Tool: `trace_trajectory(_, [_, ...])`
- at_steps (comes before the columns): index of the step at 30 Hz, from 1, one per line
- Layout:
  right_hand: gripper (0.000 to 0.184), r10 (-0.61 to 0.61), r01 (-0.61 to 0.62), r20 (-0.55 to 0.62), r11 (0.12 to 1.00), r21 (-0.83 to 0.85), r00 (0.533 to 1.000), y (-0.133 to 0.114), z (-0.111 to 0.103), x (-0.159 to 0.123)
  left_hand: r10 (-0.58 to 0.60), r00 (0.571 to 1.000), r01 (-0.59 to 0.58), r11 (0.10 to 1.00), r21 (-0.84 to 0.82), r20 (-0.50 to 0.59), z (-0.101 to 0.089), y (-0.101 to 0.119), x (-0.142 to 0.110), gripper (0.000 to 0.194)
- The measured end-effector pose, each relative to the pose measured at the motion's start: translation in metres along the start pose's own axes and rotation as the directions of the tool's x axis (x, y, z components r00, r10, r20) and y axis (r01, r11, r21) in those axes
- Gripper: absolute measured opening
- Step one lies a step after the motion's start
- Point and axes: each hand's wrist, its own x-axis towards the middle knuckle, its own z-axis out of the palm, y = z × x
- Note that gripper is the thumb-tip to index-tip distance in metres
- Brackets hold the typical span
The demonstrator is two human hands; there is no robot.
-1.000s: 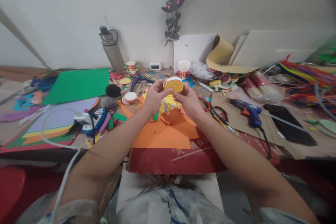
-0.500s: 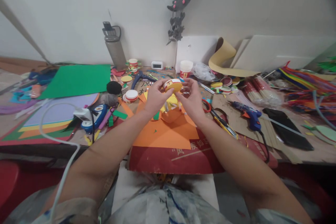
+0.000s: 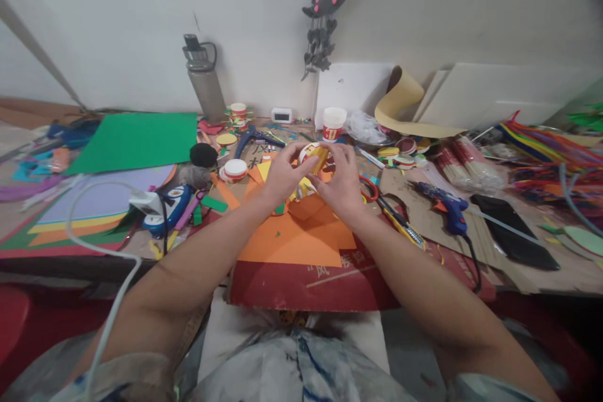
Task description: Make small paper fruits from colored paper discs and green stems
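Between both hands I hold a short piece of paper cup (image 3: 316, 157), red and white around its side with a yellow disc on one face. My left hand (image 3: 286, 171) is closed on its left side, thumb against the yellow face. Fingers of my right hand (image 3: 340, 177) grip it from the right and hide part of it. Orange paper sheets (image 3: 292, 242) lie beneath my hands, with yellow and white paper scraps (image 3: 304, 188) on top.
A white-and-red paper cup (image 3: 334, 122) stands behind my hands. Rightward lie red-handled scissors (image 3: 370, 188), a yellow utility knife (image 3: 400, 221), a blue glue gun (image 3: 445, 204) and a black phone (image 3: 513, 232). Green card (image 3: 136, 141), a white cable (image 3: 113, 320) and a grey bottle (image 3: 206, 85) are leftward.
The cup piece has been turned in my hands, so its yellow face now tilts to the right. My right fingers have come further around it.
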Motion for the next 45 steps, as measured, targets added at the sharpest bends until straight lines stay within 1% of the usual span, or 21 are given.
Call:
trace_trajectory(3, [0.065, -0.018, 0.018, 0.002, 1.0, 0.002, 1.0, 0.0, -0.001, 0.0, 0.007, 0.999, -0.003, 0.996, -0.085, 0.043, -0.001, 0.001, 0.0, 0.039])
trace_trajectory(7, [0.069, -0.028, 0.028, 0.003, 0.999, 0.014, 1.0, 0.001, -0.001, 0.0, -0.055, 0.996, 0.066, 0.982, -0.179, 0.068, 0.0, 0.003, -0.001, 0.044])
trace_trajectory(10, [0.069, -0.023, 0.023, 0.0, 1.0, -0.005, 1.0, 0.0, -0.001, 0.0, -0.076, 0.994, 0.091, 0.969, -0.229, 0.076, 0.0, 0.004, -0.002, 0.046])
trace_trajectory(14, [0.069, -0.021, 0.021, -0.022, 1.0, 0.002, 1.0, -0.002, -0.002, -0.001, -0.108, 0.991, 0.127, 0.953, -0.275, 0.083, 0.001, 0.006, -0.002, 0.046])
trace_trajectory(20, [0.067, -0.028, 0.028, -0.019, 1.0, -0.007, 0.999, -0.002, -0.002, 0.0, -0.123, 0.988, 0.146, 0.94, -0.309, 0.092, 0.001, 0.005, -0.002, 0.039])
trace_trajectory(24, [0.067, -0.038, 0.037, -0.033, 0.999, -0.023, 0.999, -0.001, -0.002, 0.001, -0.133, 0.984, 0.164, 0.935, -0.315, 0.117, 0.002, 0.003, -0.001, 0.046])
trace_trajectory(27, [0.068, -0.045, 0.043, -0.034, 0.997, -0.066, 0.998, -0.001, -0.002, 0.001, -0.13, 0.987, 0.155, 0.933, -0.325, 0.1, 0.002, 0.001, 0.0, 0.052])
trace_trajectory(30, [0.069, -0.052, 0.048, -0.045, 0.996, -0.079, 0.998, -0.002, -0.001, 0.001, -0.131, 0.989, 0.147, 0.928, -0.342, 0.071, 0.002, 0.0, 0.001, 0.051])
trace_trajectory(33, [0.067, -0.069, 0.064, -0.06, 0.995, -0.074, 0.996, -0.002, 0.0, 0.001, -0.149, 0.987, 0.161, 0.923, -0.349, 0.061, 0.002, 0.0, 0.002, 0.046])
trace_trajectory(37, [0.067, -0.075, 0.069, -0.069, 0.994, -0.09, 0.995, -0.005, -0.001, 0.001, -0.211, 0.977, 0.207, 0.905, -0.372, 0.029, 0.002, 0.0, 0.002, 0.042])
trace_trajectory(40, [0.07, -0.065, 0.059, -0.048, 0.992, -0.11, 0.997, -0.009, -0.004, 0.001, -0.255, 0.967, 0.235, 0.891, -0.389, 0.0, 0.003, 0.0, 0.002, 0.039])
trace_trajectory(42, [0.071, -0.054, 0.05, -0.028, 0.993, -0.107, 0.998, -0.013, -0.006, 0.001, -0.266, 0.964, 0.235, 0.888, -0.394, -0.025, 0.002, -0.001, 0.003, 0.035])
trace_trajectory(44, [0.073, -0.042, 0.041, -0.011, 0.995, -0.088, 0.999, -0.014, -0.008, 0.002, -0.278, 0.96, 0.246, 0.901, -0.358, -0.038, -0.001, -0.005, 0.005, 0.028])
trace_trajectory(45, [0.075, -0.04, 0.039, -0.004, 0.997, -0.073, 0.999, -0.015, -0.01, 0.002, -0.29, 0.956, 0.265, 0.912, -0.312, -0.036, -0.004, -0.007, 0.007, 0.024])
